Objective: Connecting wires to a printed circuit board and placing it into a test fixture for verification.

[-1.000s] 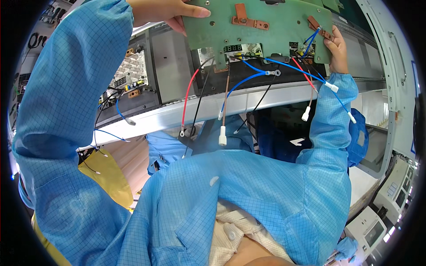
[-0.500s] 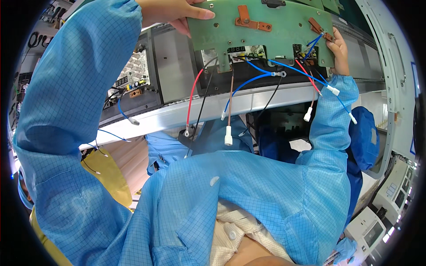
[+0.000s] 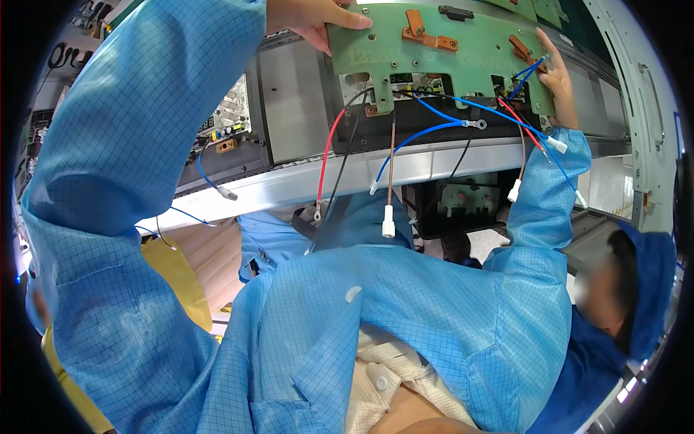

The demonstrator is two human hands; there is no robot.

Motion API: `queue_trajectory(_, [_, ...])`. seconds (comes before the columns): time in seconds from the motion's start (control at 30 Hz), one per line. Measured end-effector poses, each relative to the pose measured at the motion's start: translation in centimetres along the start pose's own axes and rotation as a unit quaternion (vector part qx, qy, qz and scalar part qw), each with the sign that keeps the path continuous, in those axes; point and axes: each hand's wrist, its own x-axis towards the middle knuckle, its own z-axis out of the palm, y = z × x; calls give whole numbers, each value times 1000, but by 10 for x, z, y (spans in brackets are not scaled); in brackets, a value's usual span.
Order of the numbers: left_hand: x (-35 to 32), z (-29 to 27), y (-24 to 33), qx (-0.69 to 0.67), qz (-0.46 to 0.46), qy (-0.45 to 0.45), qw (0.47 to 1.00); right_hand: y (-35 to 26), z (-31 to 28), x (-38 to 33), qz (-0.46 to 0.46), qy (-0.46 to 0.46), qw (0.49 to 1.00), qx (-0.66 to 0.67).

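Observation:
A green fixture plate (image 3: 376,52) with copper-coloured bars (image 3: 430,40) stands raised and tilted over the conveyor line. My left hand (image 3: 329,22) grips its upper left end, thumb on the front face. At the right end my right hand (image 3: 560,83) holds the edge, with one finger stretched upward and the thumb beside a copper bar. From the plate's lower edge hang a red wire (image 3: 331,145), a brown wire (image 3: 391,155), black wires and several blue wires (image 3: 423,134). Ring terminals and white connectors (image 3: 389,220) tip some of them. Circuit boards show partly through the plate's cutouts.
Left of the plate, a circuit board (image 3: 231,112) lies in a dark tray, trailing a blue wire. A metal rail (image 3: 289,173) edges the line. Below it is a black bin (image 3: 463,206) holding another green plate. A person in dark blue (image 3: 643,289) is close at my right.
The plate and both hands have shifted slightly right, wires swinging along. One finger of my right hand has straightened upward. The person in blue at the right has come further into view.

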Motion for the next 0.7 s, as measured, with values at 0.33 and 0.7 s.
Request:
queue_trajectory(0.33, [-14,2,10,-5,-2,13,1000,-9,-9,2,30,-49,998,-39])
queue_trajectory(0.7, [-13,5,5,-31,30,-18,999,-26,2,6,-32,-43,991,-123])
